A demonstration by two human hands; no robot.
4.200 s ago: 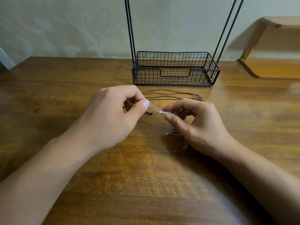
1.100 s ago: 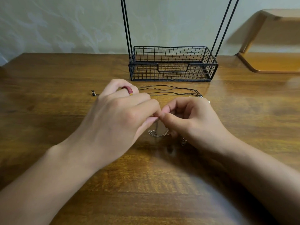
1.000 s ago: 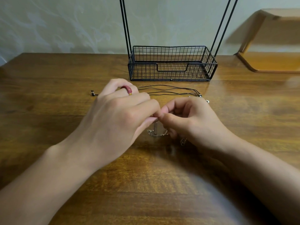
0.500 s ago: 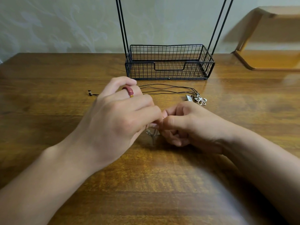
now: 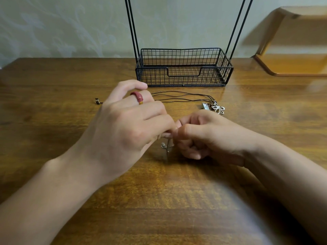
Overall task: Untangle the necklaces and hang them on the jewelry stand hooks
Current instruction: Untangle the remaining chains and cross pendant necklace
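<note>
Pinching from both sides, my left hand point(image 5: 127, 126) and right hand point(image 5: 203, 135) meet fingertip to fingertip over the near middle of the table point(image 5: 53, 85), each with thumb and forefinger closed on the fine silver chain point(image 5: 167, 146), whose loose end dangles and pools just beneath them. From this one head view I judge the chain very light, limp and slippery, and easy to kink or snap if tugged, so it is best held close on either side of the knot and teased apart, not pulled. Beyond my hands lie the dark cord necklaces point(image 5: 182, 97), running right to a flower pendant point(image 5: 218, 108) and a small rectangular pendant point(image 5: 205, 106); these cords look softer and easier to grip. The jewelry stand point(image 5: 183, 68) sits at the far edge; its hooks are out of view. Compared with four seconds ago, the hands have closed together, the stretched chain is slack, and the pendants are uncovered.
</note>
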